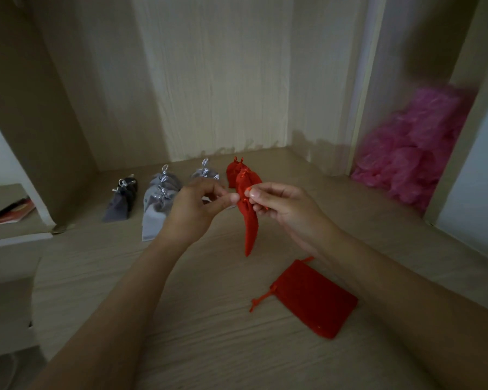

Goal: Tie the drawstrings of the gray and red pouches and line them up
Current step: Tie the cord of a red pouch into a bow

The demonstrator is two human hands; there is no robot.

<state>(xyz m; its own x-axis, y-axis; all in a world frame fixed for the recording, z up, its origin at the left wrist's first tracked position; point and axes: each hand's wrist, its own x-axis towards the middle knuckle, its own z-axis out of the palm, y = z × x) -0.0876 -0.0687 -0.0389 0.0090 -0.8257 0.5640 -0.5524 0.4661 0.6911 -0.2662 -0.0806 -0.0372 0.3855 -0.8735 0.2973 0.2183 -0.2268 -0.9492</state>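
Red pouch [247, 220] hangs mid-air; left grip [193, 209] and right grip [282, 206] both pinch its drawstring [248, 190] (fingertips [234, 197] nearly touching).

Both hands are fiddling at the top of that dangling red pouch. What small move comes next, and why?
Probably draw the hands apart to pull the drawstring tight: the left hand and right hand each pinch string at the gathered neck of the hanging red pouch, which is not yet set beside the tied red pouch.
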